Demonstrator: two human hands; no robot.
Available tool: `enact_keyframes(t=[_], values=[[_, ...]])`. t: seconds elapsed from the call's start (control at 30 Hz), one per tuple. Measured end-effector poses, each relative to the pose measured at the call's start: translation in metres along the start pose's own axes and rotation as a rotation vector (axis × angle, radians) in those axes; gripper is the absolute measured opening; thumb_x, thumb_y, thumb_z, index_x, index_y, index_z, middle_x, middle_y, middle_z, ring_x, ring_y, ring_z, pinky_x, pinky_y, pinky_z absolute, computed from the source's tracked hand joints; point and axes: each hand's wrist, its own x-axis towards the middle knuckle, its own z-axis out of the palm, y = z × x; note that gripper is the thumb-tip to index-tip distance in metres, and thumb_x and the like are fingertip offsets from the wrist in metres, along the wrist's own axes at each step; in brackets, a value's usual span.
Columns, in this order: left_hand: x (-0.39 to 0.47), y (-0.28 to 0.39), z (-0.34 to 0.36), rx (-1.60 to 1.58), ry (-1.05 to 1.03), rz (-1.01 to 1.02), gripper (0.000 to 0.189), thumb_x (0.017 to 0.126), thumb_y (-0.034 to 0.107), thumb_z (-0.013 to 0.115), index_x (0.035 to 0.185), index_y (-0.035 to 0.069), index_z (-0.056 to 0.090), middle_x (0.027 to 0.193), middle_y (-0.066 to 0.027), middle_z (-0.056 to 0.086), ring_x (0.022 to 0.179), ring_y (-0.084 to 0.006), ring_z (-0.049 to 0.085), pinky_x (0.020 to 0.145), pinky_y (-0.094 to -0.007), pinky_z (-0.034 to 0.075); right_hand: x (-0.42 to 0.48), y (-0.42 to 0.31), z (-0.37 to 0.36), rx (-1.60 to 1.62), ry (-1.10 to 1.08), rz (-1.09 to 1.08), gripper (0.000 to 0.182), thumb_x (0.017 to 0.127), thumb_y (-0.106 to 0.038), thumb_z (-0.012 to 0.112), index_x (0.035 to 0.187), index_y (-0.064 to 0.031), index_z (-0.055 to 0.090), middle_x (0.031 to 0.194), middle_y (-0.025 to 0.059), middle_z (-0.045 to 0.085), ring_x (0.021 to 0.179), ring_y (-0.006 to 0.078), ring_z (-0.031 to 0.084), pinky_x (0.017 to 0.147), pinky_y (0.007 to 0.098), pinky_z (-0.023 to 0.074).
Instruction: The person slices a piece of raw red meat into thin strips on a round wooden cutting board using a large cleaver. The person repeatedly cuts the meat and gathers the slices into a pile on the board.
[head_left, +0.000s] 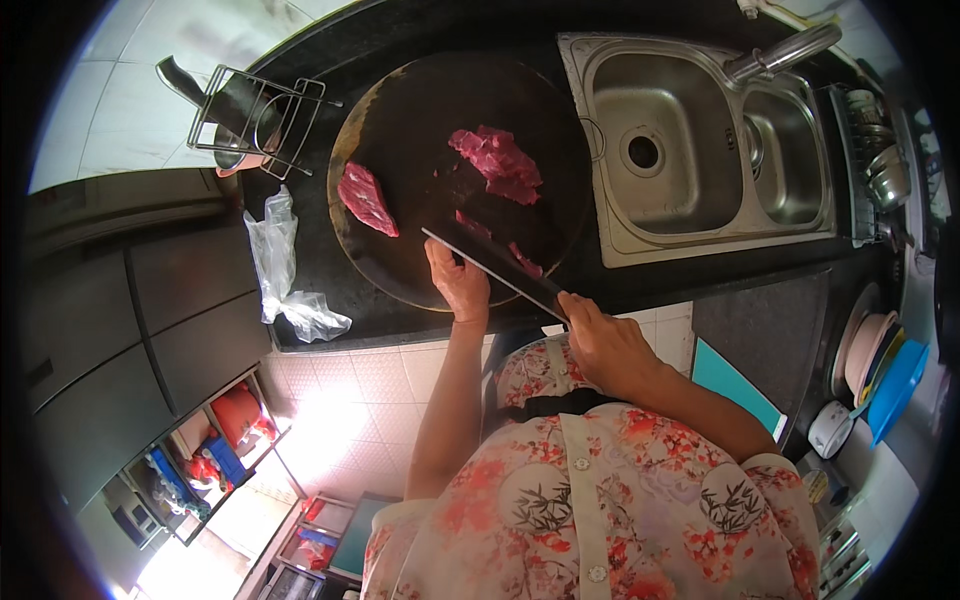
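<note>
My right hand is closed round the handle of a broad-bladed cleaver, whose blade slants up and left over the near part of a round dark chopping board. Close by the blade's left end is my left hand, fingers bent; the blade partly hides it, so whether it holds anything is unclear. Two thin strips of red meat lie along the blade's far side. Farther back is a pile of sliced red meat. A larger piece of raw meat rests at the board's left.
Right of the board is a steel double sink with a faucet. A wire rack holding another cleaver stands back left. A clear plastic bag lies on the dark counter left of the board. Basins are at the far right.
</note>
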Motion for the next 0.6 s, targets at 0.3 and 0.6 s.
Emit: enact_keyframes(t=[0.3, 0.6], values=[[0.001, -0.003, -0.002, 0.059, -0.091, -0.032, 0.030, 0.077, 0.005, 0.066, 0.106, 0.004, 0.057, 0.097, -0.0130, 0.059, 0.089, -0.0331, 0.061, 0.079, -0.0371, 0.048, 0.007, -0.003, -0.006, 0.025, -0.074, 0.035, 0.041, 0.085, -0.003, 0.053, 0.124, 0.0089, 0.043, 0.112, 0.0265, 0.058, 0.085, 0.0407, 0.065, 0.065, 0.0450, 0.0558], [0.001, -0.004, -0.001, 0.047, -0.098, -0.046, 0.025, 0.076, 0.005, 0.066, 0.100, 0.005, 0.059, 0.093, -0.0117, 0.058, 0.085, -0.0314, 0.059, 0.075, -0.0366, 0.048, 0.049, -0.010, 0.003, -0.043, -0.025, -0.034, 0.044, 0.081, -0.002, 0.055, 0.123, 0.0078, 0.043, 0.103, 0.0204, 0.058, 0.068, 0.0373, 0.064, 0.058, 0.0450, 0.0521]])
